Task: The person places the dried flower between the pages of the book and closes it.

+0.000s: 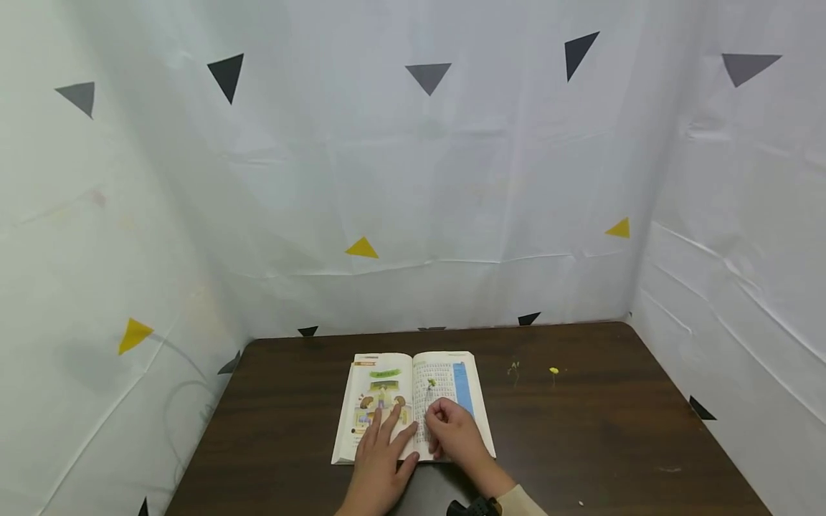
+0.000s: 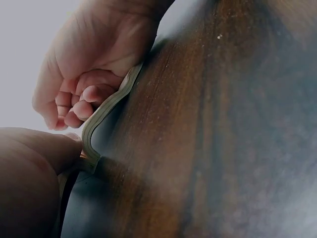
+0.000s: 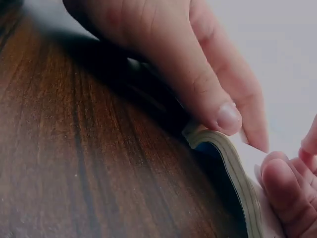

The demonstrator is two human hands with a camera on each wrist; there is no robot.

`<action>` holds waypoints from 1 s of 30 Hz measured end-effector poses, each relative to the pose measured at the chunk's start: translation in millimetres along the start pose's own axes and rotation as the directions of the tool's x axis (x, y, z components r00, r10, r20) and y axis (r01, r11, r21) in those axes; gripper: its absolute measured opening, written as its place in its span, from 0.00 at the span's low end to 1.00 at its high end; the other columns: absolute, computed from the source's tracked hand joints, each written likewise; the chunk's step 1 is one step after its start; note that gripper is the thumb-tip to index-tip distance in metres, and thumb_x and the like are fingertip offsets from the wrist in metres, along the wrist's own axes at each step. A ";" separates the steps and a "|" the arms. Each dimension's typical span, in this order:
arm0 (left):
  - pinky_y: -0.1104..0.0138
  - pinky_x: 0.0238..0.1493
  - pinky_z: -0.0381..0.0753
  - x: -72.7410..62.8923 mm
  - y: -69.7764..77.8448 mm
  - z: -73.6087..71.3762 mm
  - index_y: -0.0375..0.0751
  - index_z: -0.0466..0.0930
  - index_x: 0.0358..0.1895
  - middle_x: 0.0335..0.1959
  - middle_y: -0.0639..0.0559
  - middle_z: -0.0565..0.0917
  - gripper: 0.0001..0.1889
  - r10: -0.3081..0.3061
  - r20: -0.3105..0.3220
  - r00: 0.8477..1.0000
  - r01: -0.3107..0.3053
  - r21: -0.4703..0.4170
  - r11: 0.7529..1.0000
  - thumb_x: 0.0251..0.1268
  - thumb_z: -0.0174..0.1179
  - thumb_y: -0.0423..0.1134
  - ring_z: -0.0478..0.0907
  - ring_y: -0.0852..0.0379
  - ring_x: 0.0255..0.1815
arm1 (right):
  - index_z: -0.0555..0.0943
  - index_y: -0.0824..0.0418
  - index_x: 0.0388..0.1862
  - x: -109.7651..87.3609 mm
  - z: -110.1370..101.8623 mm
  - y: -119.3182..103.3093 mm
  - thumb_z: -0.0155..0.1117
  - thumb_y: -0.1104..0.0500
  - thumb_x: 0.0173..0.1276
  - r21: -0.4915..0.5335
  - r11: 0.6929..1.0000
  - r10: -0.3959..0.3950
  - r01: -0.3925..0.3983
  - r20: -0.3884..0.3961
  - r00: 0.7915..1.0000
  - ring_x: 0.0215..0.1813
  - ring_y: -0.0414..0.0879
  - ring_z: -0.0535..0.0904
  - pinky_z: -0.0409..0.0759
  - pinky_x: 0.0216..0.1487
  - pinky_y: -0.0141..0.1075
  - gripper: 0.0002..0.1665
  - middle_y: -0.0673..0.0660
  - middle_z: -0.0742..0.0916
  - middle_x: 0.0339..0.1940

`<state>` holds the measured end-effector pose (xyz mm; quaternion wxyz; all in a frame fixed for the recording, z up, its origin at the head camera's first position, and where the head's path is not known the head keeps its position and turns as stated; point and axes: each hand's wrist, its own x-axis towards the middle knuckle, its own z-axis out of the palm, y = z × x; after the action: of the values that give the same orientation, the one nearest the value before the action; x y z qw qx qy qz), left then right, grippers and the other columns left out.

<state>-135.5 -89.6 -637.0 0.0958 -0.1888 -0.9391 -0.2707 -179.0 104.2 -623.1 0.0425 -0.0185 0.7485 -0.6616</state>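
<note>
An open book [image 1: 480, 423] lies on the table, pictures on its left page and print with a blue block on its right page. My left hand [image 1: 382, 451] rests with spread, straight fingers on the lower left page, its thumb by the book's lower edge. Over the right page, my right hand [image 1: 457, 433] has curled fingers, and thumb and forefinger pinch the thin stem of a small flower sprig [image 1: 432, 383]. The sprig's yellow-green head points away over the print. Both wrist views show the book's thick page edge [image 2: 106, 106] near the hands; the sprig is hidden there.
To the right of the book on the dark wooden table [image 1: 594, 430] lie a thin green sprig [image 1: 514, 368] and a small yellow flower [image 1: 553, 371]. White curtains [image 1: 452, 179] with triangles enclose the table's back and sides. A black band [image 1: 477, 507] circles the right wrist.
</note>
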 end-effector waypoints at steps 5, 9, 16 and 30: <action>0.29 0.75 0.66 0.3 0.6 0.5 0.51 0.74 0.80 0.85 0.44 0.69 0.32 0.022 -0.078 0.997 -0.023 -0.009 1.000 0.76 0.67 0.50 0.59 0.26 0.86 | 0.84 0.61 0.38 3.6 2.1 -2.5 0.66 0.56 0.79 -0.073 0.997 -0.004 0.002 -0.026 1.000 0.14 0.40 0.77 0.78 0.14 0.34 0.10 0.48 0.81 0.17; 0.30 0.76 0.65 1.3 -0.5 0.9 0.51 0.64 0.86 0.85 0.44 0.69 0.40 0.028 -0.097 0.995 -0.030 -0.017 0.999 0.75 0.68 0.50 0.60 0.26 0.86 | 0.86 0.61 0.40 5.4 1.0 -3.7 0.66 0.55 0.80 -0.105 0.994 -0.023 0.022 -0.010 1.000 0.13 0.39 0.76 0.75 0.13 0.33 0.10 0.48 0.80 0.16; 0.27 0.77 0.62 3.6 -2.0 -0.3 0.60 0.73 0.81 0.88 0.45 0.65 0.31 0.006 -0.027 1.000 -0.007 -0.038 0.999 0.79 0.64 0.52 0.53 0.27 0.89 | 0.90 0.61 0.47 5.9 -2.0 -2.1 0.57 0.62 0.82 -0.020 0.999 -0.028 0.029 0.046 0.999 0.15 0.40 0.76 0.76 0.15 0.32 0.14 0.50 0.79 0.15; 0.24 0.75 0.62 -0.6 -2.4 1.4 0.59 0.81 0.75 0.89 0.46 0.63 0.25 -0.021 0.015 1.000 0.022 -0.039 0.999 0.80 0.64 0.53 0.52 0.28 0.90 | 0.87 0.65 0.55 -5.0 -15.8 -1.3 0.61 0.61 0.84 0.044 0.995 -0.092 0.089 0.080 0.992 0.23 0.42 0.79 0.83 0.23 0.35 0.11 0.60 0.84 0.28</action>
<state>-136.1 -90.9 -639.5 0.0822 -0.1826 -0.9362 -0.2888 -175.5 120.1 -619.7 0.0435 -0.0789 0.7311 -0.6763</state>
